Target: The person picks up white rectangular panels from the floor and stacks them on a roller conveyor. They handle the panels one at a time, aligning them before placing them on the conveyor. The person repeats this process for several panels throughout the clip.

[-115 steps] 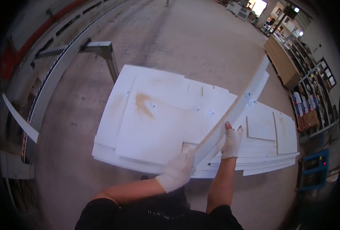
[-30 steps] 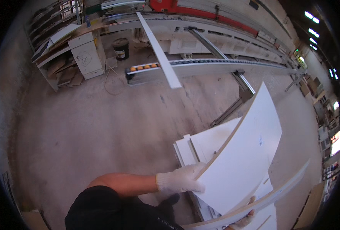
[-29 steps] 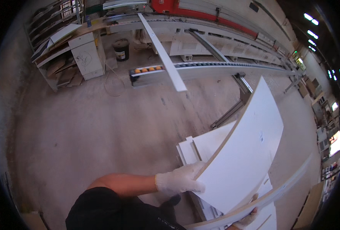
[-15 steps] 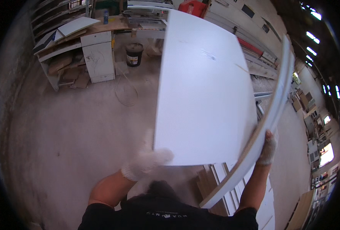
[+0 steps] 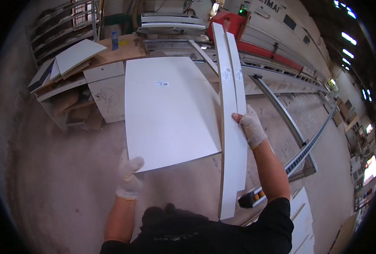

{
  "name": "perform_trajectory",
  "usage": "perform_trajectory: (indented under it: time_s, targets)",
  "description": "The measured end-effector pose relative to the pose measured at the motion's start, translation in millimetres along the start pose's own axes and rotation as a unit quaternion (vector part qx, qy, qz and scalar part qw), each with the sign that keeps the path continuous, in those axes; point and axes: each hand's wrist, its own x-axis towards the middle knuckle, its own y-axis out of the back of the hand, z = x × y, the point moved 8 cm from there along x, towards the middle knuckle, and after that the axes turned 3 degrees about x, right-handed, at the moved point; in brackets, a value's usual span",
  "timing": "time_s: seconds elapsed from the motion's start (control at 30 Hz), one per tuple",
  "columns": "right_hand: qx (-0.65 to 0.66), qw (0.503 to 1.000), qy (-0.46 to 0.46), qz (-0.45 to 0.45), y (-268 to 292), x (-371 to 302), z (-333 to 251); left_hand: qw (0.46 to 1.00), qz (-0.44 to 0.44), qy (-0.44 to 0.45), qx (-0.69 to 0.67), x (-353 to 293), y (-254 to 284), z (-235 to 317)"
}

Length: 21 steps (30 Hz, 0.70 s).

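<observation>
My left hand (image 5: 130, 178), in a white knit glove, is closed on the near left corner of a large white panel (image 5: 171, 114). A small label sits near the panel's far edge. My right hand (image 5: 251, 126), gloved the same way with bare fingertips, grips two long narrow white boards (image 5: 231, 139) held together and pointing away from me. Both boards bear labels at about mid-length. The boards overlap the panel's right edge; whether they touch it I cannot tell. My right fingers behind the boards are hidden, while the thumb lies across their face.
At the far left stands a workbench (image 5: 107, 76) with white panels (image 5: 80, 55) and a blue bottle (image 5: 115, 40) on it. A red and white machine (image 5: 230, 25) runs along the back right. Metal rails (image 5: 281, 110) cross the right side. More white boards (image 5: 301, 224) lie at lower right.
The large panel has swung left and lower, along with my left hand. The narrow boards have turned from slanting right to nearly straight ahead, moving left. A second board now shows.
</observation>
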Motion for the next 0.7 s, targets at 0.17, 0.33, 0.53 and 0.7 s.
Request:
perform_trajectory:
  time_s: [0.17,0.33,0.53,0.7]
  targets:
    - [0.029,0.998,0.017,-0.059,-49.3,111.1,19.2,0.998,0.043,0.035,-0.009,105.2,29.7,-6.8]
    - [0.013,0.999,0.017,-0.035,-80.6,213.0,50.6,1.0,-0.017,0.016,0.006,225.9,53.1,-19.7]
    - [0.086,0.996,0.008,-0.02,-114.6,328.7,84.3,0.999,-0.017,0.022,0.029,351.8,84.9,-45.2]
    - [0.052,0.998,-0.018,-0.016,-111.8,395.8,108.4,0.999,-0.016,0.046,0.013,409.8,99.2,-82.6]
